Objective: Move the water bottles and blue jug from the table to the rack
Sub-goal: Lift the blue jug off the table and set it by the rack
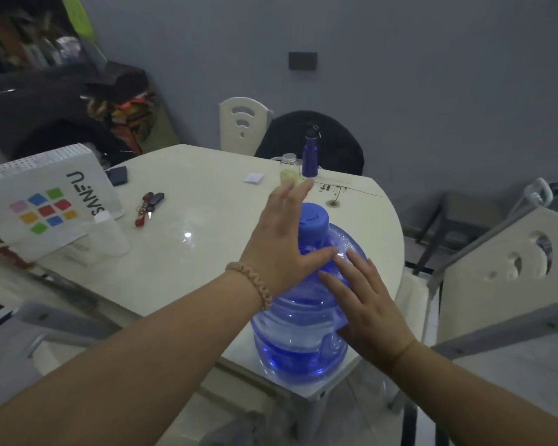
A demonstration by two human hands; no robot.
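Grey walls back a cream table point(181, 252) whose near corner carries the blue jug point(303, 329), both open palms on its shoulder, left hand point(281, 249) by the cap and right hand point(364, 304) beside it, fingers spread, while a purple bottle point(310, 156) stands at the far edge.

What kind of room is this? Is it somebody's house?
Probably a home dining room. There's a dining table with matching chairs around it, and everyday things lie on it: keys, a purple bottle and a big blue jug.
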